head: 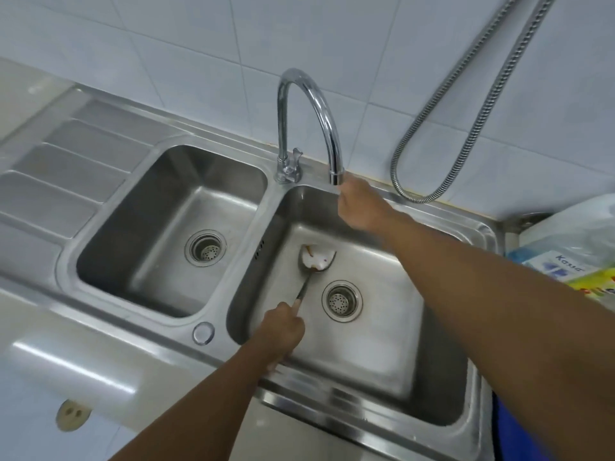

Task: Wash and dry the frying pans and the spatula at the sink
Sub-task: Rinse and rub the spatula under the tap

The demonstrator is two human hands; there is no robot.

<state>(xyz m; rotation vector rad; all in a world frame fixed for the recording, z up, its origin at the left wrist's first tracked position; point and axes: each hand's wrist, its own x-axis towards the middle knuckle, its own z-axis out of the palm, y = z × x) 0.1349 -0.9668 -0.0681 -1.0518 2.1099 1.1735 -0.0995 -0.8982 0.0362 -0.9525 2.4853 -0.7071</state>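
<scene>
Left hand grips the spatula in the sink, right hand holds the tap by its tip; best swing it right over the dirty blade.

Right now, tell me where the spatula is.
In the head view, the spatula is in the right sink basin, its blade up-left of the drain, its handle held by the left hand.
</scene>
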